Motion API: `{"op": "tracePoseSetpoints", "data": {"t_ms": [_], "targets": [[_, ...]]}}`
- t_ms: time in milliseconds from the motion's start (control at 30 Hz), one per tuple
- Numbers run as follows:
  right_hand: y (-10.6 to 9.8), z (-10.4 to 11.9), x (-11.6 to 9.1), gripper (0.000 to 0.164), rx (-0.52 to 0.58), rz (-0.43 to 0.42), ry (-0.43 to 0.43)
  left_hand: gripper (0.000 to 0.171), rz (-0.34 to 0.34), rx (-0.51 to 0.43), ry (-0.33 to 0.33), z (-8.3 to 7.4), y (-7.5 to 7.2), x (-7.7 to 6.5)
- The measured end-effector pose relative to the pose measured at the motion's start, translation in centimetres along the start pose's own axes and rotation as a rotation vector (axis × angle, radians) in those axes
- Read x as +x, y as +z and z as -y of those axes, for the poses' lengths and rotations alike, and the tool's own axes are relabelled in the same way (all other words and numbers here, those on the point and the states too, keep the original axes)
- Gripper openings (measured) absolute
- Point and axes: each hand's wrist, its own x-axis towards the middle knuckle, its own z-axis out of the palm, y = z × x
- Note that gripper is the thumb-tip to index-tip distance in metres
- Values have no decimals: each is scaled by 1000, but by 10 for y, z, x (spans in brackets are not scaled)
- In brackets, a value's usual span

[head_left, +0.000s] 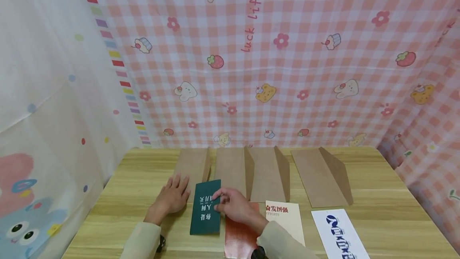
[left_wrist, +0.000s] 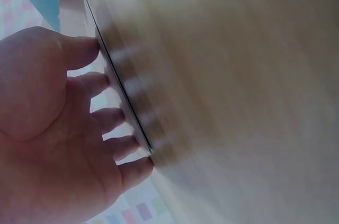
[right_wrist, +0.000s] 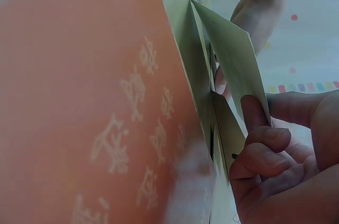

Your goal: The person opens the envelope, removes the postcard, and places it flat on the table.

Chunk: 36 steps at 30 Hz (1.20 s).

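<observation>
In the head view my left hand (head_left: 173,196) lies with spread fingers on the lower left of the leftmost brown paper envelope (head_left: 190,161), whose flap points right. The left wrist view shows that hand's fingertips along the envelope's edge, low over the wood. My right hand (head_left: 235,208) pinches the right edge of a dark green card (head_left: 201,227) with white characters between thumb and fingers. From the right wrist the card's pale back (right_wrist: 233,57) shows, tilted up off the table. The card is just below the leftmost envelope, to the right of my left hand.
Three more brown envelopes, the second (head_left: 230,171), third (head_left: 264,175) and fourth (head_left: 314,181), lie rightward along the back with flaps unfolded. Nearer are a red card (head_left: 236,245) partly under my right forearm, a cream card (head_left: 289,223) and a white card (head_left: 327,235) with blue lettering.
</observation>
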Motion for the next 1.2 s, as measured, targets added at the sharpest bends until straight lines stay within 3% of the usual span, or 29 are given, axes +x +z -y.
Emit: {"op": "tracePoseSetpoints", "data": {"t_ms": [500, 1200], "targets": [[2, 2, -8, 15, -92, 93, 29, 56, -9, -20, -7, 2, 1, 2], [7, 3, -20, 16, -93, 162, 75, 55, 1, -36, 5, 3, -1, 4]]}}
